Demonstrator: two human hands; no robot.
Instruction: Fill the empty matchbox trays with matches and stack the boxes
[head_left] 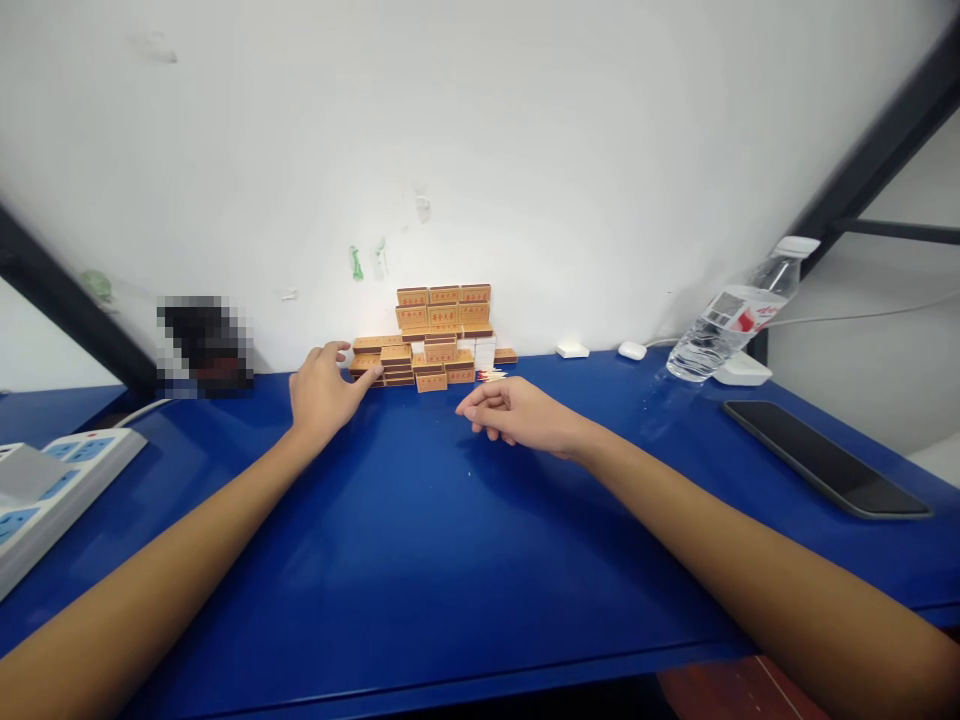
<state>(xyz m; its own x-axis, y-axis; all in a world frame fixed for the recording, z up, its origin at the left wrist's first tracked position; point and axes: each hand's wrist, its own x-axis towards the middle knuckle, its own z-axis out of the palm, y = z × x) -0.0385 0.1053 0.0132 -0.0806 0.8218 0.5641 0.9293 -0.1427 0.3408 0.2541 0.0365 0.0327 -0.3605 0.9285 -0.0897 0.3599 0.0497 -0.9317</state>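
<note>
Several orange matchboxes (442,316) are stacked in tiers against the wall at the back of the blue table. At the left end of the stack is my left hand (324,392), its thumb and fingers apart around the lower matchboxes (367,362), the thumb at their front edge. My right hand (517,415) hovers in front of the stack's right side, fingers curled with the thumb against them; whatever they may hold is too small to make out. Loose matches (492,376) lie just beyond it, beside a white stack (485,353).
A power strip (97,470) lies at the far left. To the right are a tilted water bottle (731,315), a black phone (825,458) and small white objects (572,350) near the wall. The blue table (420,600) has its front edge below my arms.
</note>
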